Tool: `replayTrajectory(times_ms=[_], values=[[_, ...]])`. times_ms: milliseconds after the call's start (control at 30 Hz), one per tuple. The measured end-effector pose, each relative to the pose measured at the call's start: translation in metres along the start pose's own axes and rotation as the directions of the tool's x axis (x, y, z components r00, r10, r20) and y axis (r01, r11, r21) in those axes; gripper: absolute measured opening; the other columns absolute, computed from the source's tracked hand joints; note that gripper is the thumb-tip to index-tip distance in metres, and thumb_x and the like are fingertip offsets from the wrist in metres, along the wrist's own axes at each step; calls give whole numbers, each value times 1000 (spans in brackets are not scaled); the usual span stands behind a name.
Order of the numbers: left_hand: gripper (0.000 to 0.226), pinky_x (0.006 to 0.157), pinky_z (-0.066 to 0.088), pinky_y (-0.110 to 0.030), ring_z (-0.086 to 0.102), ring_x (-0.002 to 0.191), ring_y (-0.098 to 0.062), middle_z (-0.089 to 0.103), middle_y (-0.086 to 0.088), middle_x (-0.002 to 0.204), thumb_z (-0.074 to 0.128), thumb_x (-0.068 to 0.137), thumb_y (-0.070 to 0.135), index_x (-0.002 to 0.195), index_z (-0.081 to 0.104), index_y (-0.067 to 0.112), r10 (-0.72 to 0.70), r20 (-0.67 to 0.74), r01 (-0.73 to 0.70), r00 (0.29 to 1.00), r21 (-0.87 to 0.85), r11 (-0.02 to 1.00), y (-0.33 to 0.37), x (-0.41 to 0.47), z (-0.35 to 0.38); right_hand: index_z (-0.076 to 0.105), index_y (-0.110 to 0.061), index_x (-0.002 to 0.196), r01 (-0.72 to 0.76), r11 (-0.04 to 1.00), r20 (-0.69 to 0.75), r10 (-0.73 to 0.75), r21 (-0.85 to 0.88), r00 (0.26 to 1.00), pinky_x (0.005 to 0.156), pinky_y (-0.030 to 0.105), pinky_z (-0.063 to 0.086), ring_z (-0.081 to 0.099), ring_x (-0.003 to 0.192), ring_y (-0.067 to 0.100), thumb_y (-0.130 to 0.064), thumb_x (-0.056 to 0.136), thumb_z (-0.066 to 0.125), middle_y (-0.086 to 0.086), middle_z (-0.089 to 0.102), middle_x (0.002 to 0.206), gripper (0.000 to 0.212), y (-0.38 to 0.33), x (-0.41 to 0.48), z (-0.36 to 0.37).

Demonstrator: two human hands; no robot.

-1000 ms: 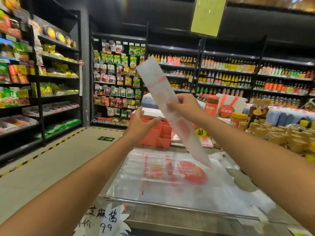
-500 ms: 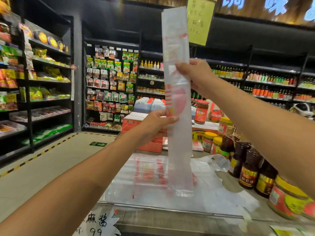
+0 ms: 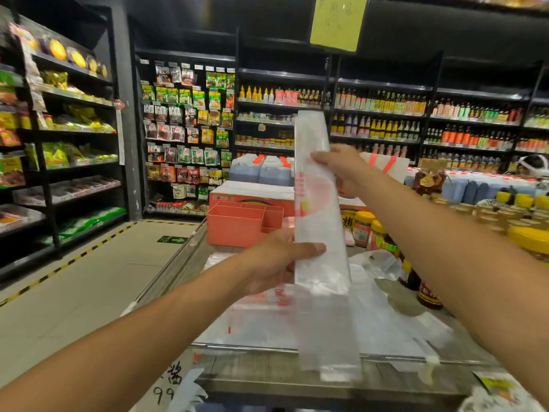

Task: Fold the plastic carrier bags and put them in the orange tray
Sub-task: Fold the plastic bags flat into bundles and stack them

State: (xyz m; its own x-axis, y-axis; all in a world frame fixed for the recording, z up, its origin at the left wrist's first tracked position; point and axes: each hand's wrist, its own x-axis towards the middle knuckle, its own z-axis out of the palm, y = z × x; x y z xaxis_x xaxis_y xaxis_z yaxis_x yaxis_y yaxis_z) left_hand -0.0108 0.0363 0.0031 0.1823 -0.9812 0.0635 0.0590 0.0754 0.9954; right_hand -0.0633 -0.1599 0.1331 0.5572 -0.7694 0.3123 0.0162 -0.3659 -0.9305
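One carrier bag, long folded strip: we judge it light, limp, slippery. Grips: left hand pinches its middle, right hand its upper part.

Jars flank the orange tray (top open).

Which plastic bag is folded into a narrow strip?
The bag held upright by the left hand and right hand; the other bags lie flat on the counter.

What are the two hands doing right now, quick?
Left hand: grips the folded plastic bag low down.
Right hand: pinches the same bag higher up.
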Motion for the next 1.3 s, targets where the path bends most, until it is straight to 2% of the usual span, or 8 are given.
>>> replayTrajectory(times_ms=[300,500,600,733,800,900,1067,1300], values=[[33,93,60,-39,73,108,-25,76,-11,116,69,95,5,128,65,5,-305,35,307,952,-146,941,-67,-14,16,66,-1,113,-421,902,46,426,-94,904,57,29,55,66,69,21,-10,91,74,12,70,88,25,160,-23,21],[35,89,61,-41,74,106,-24,76,-11,116,70,93,0,127,66,6,-381,17,380,924,-147,913,-71,-12,14,65,1,111,-404,838,13,439,-368,898,63,29,55,68,80,25,-24,85,82,15,71,103,40,198,-35,31],[35,91,59,-44,73,108,-27,75,-14,117,69,93,-1,127,65,4,-386,38,386,922,-172,906,-71,-12,14,59,-9,99,-266,797,71,359,-543,931,55,24,44,59,73,15,-31,94,70,1,61,89,24,186,-45,28],[31,90,59,-45,73,109,-29,74,-18,116,68,94,-2,124,66,2,-393,43,393,919,-211,895,-70,-13,12,59,-9,136,113,750,224,47,-651,974,101,31,46,58,117,22,-3,97,52,7,61,130,39,177,-69,-5],[31,90,59,-45,72,110,-31,74,-19,116,66,94,-4,125,65,0,-391,54,392,919,-242,887,-69,-14,13,57,-16,140,331,658,413,-32,-677,910,104,27,46,56,120,16,3,91,49,0,60,130,53,177,-88,-33],[34,89,59,-45,72,109,-33,73,-21,117,66,94,-5,127,63,-2,-413,48,409,909,-285,867,-66,-14,12,52,-29,144,605,363,619,-90,-709,780,106,19,36,45,130,4,-23,92,61,-13,53,139,54,177,-120,-62],[45,108,49,-42,68,117,-33,70,-23,124,70,91,-3,134,58,-3,-430,73,429,900,-318,845,-63,-14,9,68,-28,127,719,252,617,-380,-647,689,92,28,47,53,114,8,-35,85,77,-13,64,121,43,181,-147,-50],[23,86,60,-39,76,94,-24,75,-16,112,60,102,14,103,81,5,-448,170,473,878,-155,867,-48,-38,10,79,-28,97,784,265,634,-471,-562,613,64,32,55,68,80,18,-19,81,70,-8,74,90,20,192,-152,-33]])
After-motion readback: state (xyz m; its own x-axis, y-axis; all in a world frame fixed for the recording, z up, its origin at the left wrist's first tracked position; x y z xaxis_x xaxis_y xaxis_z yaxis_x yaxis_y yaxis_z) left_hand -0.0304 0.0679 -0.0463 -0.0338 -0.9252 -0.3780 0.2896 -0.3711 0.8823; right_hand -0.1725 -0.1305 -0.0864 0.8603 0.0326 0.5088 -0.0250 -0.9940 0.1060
